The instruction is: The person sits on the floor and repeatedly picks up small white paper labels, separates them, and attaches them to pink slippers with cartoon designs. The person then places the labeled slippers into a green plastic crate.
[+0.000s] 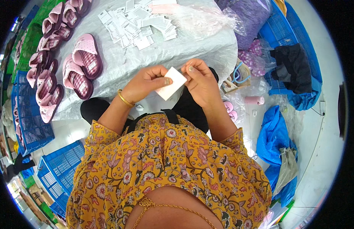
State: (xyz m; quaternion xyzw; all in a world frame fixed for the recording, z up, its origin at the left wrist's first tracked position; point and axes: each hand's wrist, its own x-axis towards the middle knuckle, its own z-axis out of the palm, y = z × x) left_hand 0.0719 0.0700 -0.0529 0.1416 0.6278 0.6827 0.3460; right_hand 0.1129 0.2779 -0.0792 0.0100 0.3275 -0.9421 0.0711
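Between the thumb and fingers of my left hand [146,83] is a small white card [172,84], held tilted over my lap at the table's near edge. My right hand [202,83] is beside the card's right corner, with thumb and fingertips pinched together. Whatever lies in that pinch is too small to make out. A pile of white printed cards [135,28] is spread on the table [154,55], which has a pale plastic cover. Left of my hands lies a pair of pink slippers [83,65] with checked insoles.
More pink slippers [47,87] line the table's left edge. Clear plastic bags [203,21] lie at the far right of the table. Blue crates [60,168] stand at the left. To the right are a small open box [238,78], a pink roll [254,100] and a blue sheet [274,133].
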